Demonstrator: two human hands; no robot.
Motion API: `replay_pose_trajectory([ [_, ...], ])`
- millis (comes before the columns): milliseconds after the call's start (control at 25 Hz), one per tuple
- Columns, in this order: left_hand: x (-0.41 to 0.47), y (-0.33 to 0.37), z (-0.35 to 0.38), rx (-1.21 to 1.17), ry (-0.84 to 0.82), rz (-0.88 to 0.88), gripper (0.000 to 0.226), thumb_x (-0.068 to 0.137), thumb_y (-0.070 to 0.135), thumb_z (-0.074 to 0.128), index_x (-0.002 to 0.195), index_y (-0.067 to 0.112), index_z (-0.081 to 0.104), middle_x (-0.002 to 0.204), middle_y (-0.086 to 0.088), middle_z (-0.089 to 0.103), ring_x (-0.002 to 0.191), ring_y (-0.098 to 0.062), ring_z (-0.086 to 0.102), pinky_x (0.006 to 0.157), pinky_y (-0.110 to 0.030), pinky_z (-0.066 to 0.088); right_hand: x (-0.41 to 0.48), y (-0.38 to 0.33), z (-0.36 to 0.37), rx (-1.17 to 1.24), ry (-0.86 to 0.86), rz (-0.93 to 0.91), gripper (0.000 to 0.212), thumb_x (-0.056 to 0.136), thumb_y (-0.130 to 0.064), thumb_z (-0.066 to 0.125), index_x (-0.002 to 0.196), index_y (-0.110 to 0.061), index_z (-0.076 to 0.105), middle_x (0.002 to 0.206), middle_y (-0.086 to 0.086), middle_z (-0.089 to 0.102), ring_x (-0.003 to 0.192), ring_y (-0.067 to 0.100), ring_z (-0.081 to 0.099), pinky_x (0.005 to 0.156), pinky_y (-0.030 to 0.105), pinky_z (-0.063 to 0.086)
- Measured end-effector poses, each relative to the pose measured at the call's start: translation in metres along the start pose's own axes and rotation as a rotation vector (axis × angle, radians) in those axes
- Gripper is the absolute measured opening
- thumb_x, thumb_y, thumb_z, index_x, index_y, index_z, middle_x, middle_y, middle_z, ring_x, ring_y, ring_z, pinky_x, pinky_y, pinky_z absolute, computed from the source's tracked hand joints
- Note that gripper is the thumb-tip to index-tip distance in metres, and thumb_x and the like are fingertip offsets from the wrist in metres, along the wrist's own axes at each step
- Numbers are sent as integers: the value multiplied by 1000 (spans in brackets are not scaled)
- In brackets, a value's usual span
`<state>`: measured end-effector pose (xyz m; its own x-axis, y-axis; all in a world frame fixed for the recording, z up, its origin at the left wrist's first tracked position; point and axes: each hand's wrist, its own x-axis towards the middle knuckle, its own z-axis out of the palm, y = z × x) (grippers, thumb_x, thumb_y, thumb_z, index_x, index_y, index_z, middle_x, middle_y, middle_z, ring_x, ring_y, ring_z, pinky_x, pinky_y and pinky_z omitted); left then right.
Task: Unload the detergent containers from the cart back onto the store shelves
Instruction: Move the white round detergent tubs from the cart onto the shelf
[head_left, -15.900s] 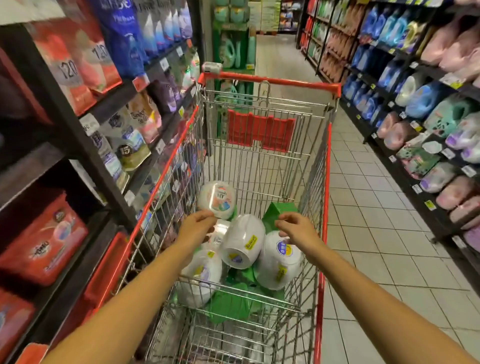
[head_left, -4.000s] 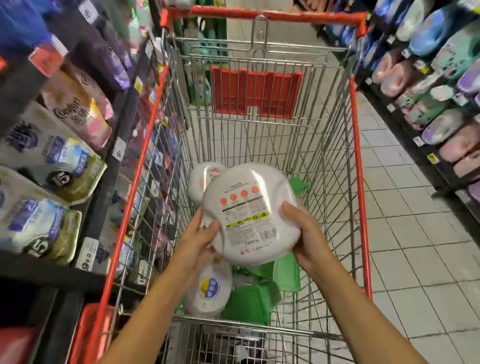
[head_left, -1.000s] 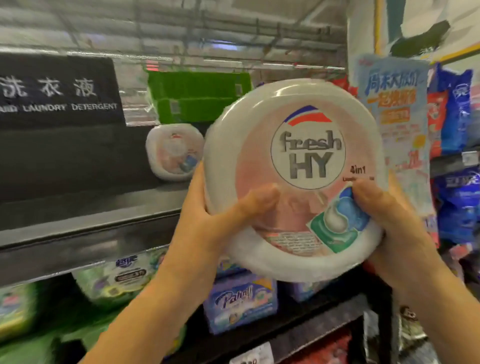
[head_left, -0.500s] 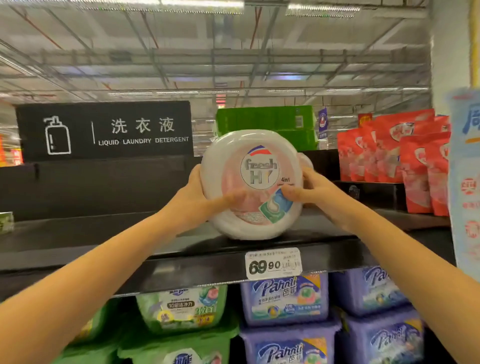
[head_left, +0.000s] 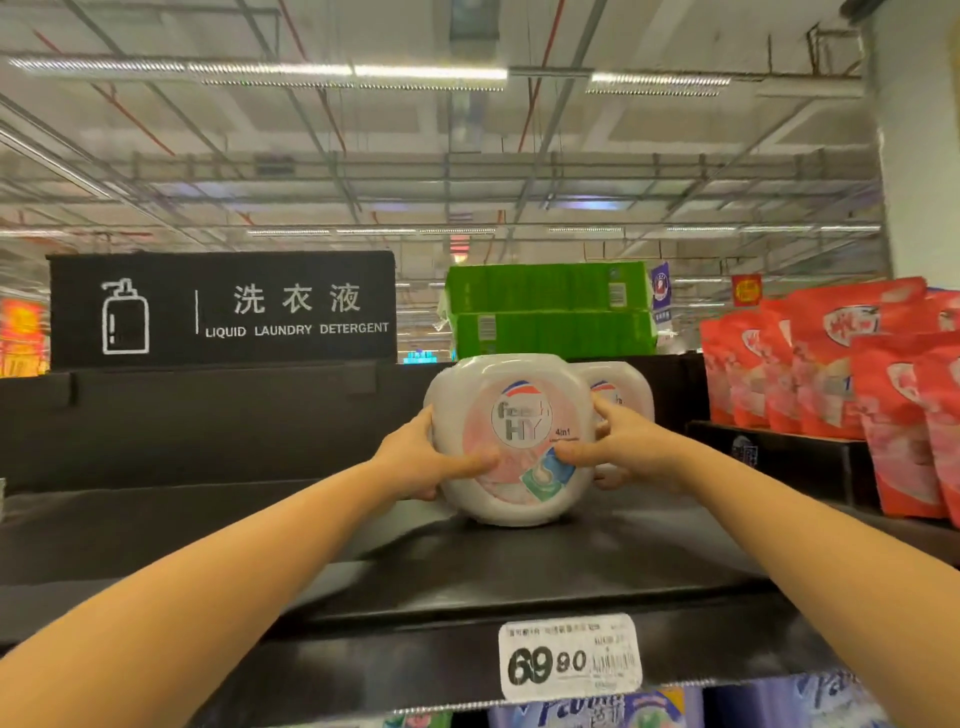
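A round white detergent tub (head_left: 511, 415) with a pink "fresh HY" label stands upright on the black top shelf (head_left: 363, 561). My left hand (head_left: 426, 465) grips its left side with the thumb across the front. Gripping the right side is my right hand (head_left: 623, 452), thumb on the label. A second identical tub (head_left: 626, 387) stands just behind and to the right, partly hidden by the first tub and my right hand. The cart is out of view.
A black "Liquid Laundry Detergent" sign (head_left: 223, 309) rises behind the shelf at the left. Green boxes (head_left: 550, 306) sit behind the tubs. Red pouches (head_left: 857, 395) fill the shelf at the right. A 69.90 price tag (head_left: 569, 657) hangs on the shelf edge.
Both hands have pushed the tub further back on the top shelf, close to the second tub. The view has moved nearer to the shelf.
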<state>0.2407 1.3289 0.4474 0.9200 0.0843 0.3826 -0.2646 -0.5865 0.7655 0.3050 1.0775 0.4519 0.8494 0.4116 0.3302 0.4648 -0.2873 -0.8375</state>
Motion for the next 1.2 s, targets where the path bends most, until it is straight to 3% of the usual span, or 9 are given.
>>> replay_pose_trajectory([
  [120, 23, -10, 4, -54, 9, -54, 70, 61, 47, 85, 116, 44, 41, 107, 9, 57, 105, -19, 56, 63, -30, 53, 25, 4, 4, -96, 40, -21, 60, 76, -20, 81, 125, -17, 46, 116, 5, 66, 97, 12, 65, 82, 34, 58],
  [280, 39, -19, 7, -98, 74, -62, 68, 63, 41, 86, 112, 41, 38, 98, 14, 55, 99, -16, 55, 58, -27, 49, 47, 10, 13, -240, 148, -9, 59, 76, -27, 81, 114, -15, 37, 115, 6, 61, 105, 22, 62, 84, 39, 57],
  [400, 44, -23, 6, -112, 86, -68, 73, 63, 39, 87, 116, 36, 38, 106, 8, 56, 105, -20, 56, 61, -29, 53, 54, 5, 9, -317, 129, 9, 66, 74, -28, 82, 117, -11, 36, 117, 6, 59, 107, 21, 60, 86, 36, 55],
  [520, 44, -24, 5, -103, 105, -63, 75, 62, 39, 87, 119, 32, 39, 113, 2, 57, 108, -22, 58, 67, -32, 55, 53, -5, 7, -367, 112, 30, 63, 72, -29, 83, 114, -13, 38, 109, 3, 59, 97, 18, 59, 63, 24, 49],
  [680, 44, -24, -2, -61, 123, -63, 73, 60, 40, 88, 112, 32, 38, 102, 6, 57, 101, -20, 57, 59, -28, 51, 50, 8, 17, -265, 185, -31, 57, 70, -33, 85, 107, -19, 44, 103, -2, 61, 99, 17, 62, 80, 36, 56],
  [840, 42, -25, -8, -33, 116, -74, 68, 63, 40, 86, 111, 34, 38, 97, 10, 56, 99, -19, 57, 59, -28, 49, 48, 8, 22, -299, 216, -73, 51, 68, -44, 83, 98, -27, 45, 89, -14, 58, 82, 2, 58, 62, 19, 48],
  [920, 38, -23, -8, -9, 101, -76, 64, 65, 44, 84, 111, 32, 40, 96, 10, 56, 97, -17, 56, 60, -29, 50, 46, 6, 26, -344, 226, -65, 55, 69, -48, 80, 105, -25, 46, 90, -14, 57, 82, 3, 56, 62, 19, 45],
  [1080, 24, -11, -16, 636, 278, 26, 64, 66, 70, 69, 100, 16, 63, 96, 0, 67, 89, -22, 63, 79, -39, 55, 33, 2, 25, -511, 300, -33, 57, 79, -43, 75, 121, -15, 48, 105, 1, 61, 97, 20, 58, 78, 31, 46],
  [1200, 1, 7, -26, 705, 431, 108, 31, 82, 48, 62, 98, 23, 71, 99, -2, 72, 91, -26, 66, 82, -37, 53, 5, -10, 19, -522, 376, -93, 38, 86, -22, 68, 119, -7, 56, 108, 12, 68, 95, 24, 63, 86, 37, 51],
])
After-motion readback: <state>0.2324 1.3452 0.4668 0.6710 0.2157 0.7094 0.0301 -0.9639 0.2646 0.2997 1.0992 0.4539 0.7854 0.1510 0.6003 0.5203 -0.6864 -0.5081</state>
